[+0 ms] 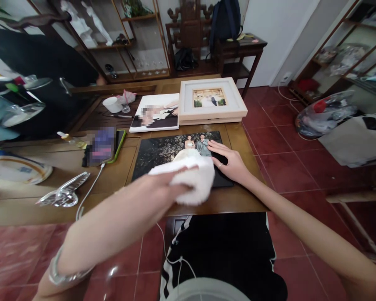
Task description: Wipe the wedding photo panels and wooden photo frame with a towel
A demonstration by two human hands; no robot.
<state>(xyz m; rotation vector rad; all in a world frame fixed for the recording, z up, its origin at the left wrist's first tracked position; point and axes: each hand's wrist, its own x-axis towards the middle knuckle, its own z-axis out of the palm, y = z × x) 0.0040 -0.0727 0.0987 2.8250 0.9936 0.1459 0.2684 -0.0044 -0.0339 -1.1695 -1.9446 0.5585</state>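
My left hand [167, 182] is closed around a fluffy white cloth [199, 177], held over the lower middle of a wedding photo album [150, 150] or dark photo panel lying flat on the wooden table [238, 200]. Motion blurs this hand slightly. The picture shows a couple against a dark floral ground, partly covered by the cloth. My right hand [228, 161] lies on the right part of the panel, its fingers stretched out and holding nothing.
Behind the panel lie a white photo panel [172, 122] and a pale wooden box [188, 94] with a framed photo. Leftward are a phone [120, 144] on a cable, a clear hair claw [64, 194], a dropper bottle [73, 141] and a white cup [112, 104].
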